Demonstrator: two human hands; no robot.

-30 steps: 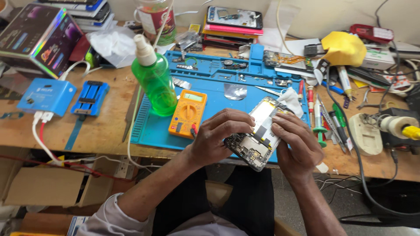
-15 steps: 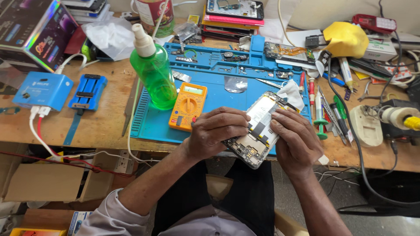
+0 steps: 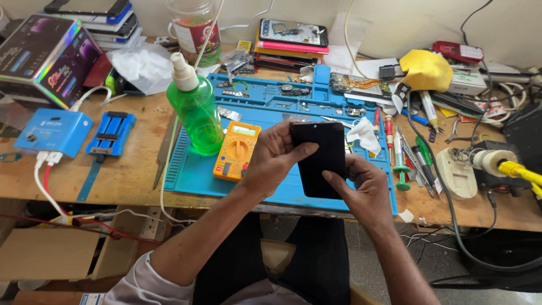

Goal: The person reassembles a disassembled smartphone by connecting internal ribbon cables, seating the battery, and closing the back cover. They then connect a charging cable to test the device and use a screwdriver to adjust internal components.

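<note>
Both my hands hold a black smartphone (image 3: 319, 155) above the blue work mat (image 3: 197, 169), its dark glass side facing up. My left hand (image 3: 271, 158) grips the phone's upper left edge, fingers curled over the top. My right hand (image 3: 364, 189) supports the lower right corner, with the thumb on the dark face. The phone's other side is hidden.
A green spray bottle (image 3: 195, 110) and an orange multimeter (image 3: 236, 150) stand on the mat to the left. Screwdrivers and tweezers (image 3: 403, 152) lie to the right, with a white tissue (image 3: 363, 135). A blue box (image 3: 52, 133) and cables sit at the far left.
The phone has been turned over: its open back with exposed parts faced up before, now the black screen side faces up. My hands shifted their grip around it.
</note>
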